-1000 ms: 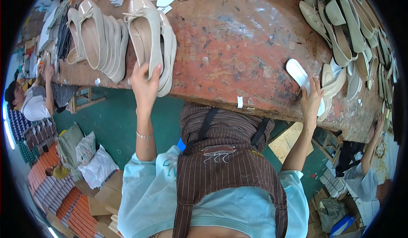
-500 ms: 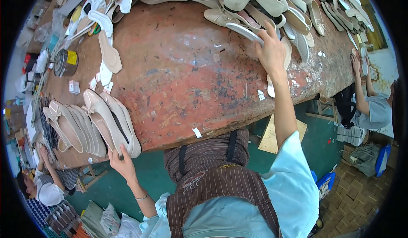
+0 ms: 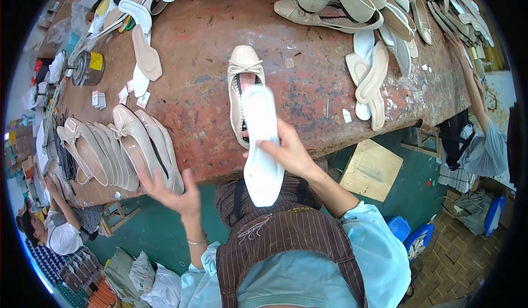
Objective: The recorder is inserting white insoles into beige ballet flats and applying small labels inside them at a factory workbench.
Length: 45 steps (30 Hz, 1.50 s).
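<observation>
A white insole (image 3: pixel 263 179) is held in my right hand (image 3: pixel 290 153), fingers closed around its middle. It hangs over the table's near edge and partly covers a beige ballet flat (image 3: pixel 245 58) with a bow. That flat sits on the table in front of me, toe pointing away, dark stitching showing inside its opening. My left hand (image 3: pixel 177 197) is empty, with its fingers spread and slightly smeared by motion. It is beside the near end of a row of beige bow-topped flats (image 3: pixel 129 135) at the left.
Loose insoles (image 3: pixel 379 69) lie right of centre. More shoes (image 3: pixel 344 5) are heaped along the far side. A metal can (image 3: pixel 88 69) and small paper labels (image 3: pixel 99 99) are at the left. A wooden stool (image 3: pixel 371 169) stands below the table's edge. Co-workers sit at both sides.
My right hand has come back from the far shoe heap to the front, carrying the white insole. A flat now sits before me. My left hand has moved slightly right, off the row of shoes.
</observation>
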Tool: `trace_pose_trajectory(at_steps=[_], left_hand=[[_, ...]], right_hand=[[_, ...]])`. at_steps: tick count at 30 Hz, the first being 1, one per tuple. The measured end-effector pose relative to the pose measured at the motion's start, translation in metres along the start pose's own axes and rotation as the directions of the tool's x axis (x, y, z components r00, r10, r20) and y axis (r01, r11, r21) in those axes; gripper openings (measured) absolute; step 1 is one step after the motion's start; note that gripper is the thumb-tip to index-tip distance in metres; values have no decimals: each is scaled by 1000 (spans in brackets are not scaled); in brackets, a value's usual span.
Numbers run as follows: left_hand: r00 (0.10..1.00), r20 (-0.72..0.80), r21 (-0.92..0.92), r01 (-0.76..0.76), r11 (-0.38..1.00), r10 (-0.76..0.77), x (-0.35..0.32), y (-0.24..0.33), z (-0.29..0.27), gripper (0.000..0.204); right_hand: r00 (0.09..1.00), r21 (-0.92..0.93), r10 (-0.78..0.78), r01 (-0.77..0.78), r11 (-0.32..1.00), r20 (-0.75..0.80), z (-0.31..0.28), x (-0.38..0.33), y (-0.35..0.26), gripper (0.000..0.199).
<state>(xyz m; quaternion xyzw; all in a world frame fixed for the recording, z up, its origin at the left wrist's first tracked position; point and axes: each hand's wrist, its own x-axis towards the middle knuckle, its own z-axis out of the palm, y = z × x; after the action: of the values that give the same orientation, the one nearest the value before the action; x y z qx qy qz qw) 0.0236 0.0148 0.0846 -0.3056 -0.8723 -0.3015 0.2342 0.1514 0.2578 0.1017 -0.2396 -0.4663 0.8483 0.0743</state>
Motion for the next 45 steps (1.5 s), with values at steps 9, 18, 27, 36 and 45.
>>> trace_pose_trajectory(at_steps=[9,18,27,36,45], left_hand=[[899,422,-361,45,931,120,5,78,99,29],[810,513,-423,-49,905,284,10,-18,24,13],[930,367,-562,200,802,26,-35,-31,57,105],[958,285,-665,192,721,9,-52,-38,69,123],[945,327,-716,242,655,8,-42,-34,68,113]], right_hand=[[959,251,-203,249,935,-195,-47,-17,-37,55],[840,-911,-491,364,194,232,-24,-11,-34,29],[735,-742,-307,660,117,605,26,61,55,32],[734,-710,-220,678,189,643,54,76,78,25],[666,-661,-146,745,85,732,52,79,83,39]])
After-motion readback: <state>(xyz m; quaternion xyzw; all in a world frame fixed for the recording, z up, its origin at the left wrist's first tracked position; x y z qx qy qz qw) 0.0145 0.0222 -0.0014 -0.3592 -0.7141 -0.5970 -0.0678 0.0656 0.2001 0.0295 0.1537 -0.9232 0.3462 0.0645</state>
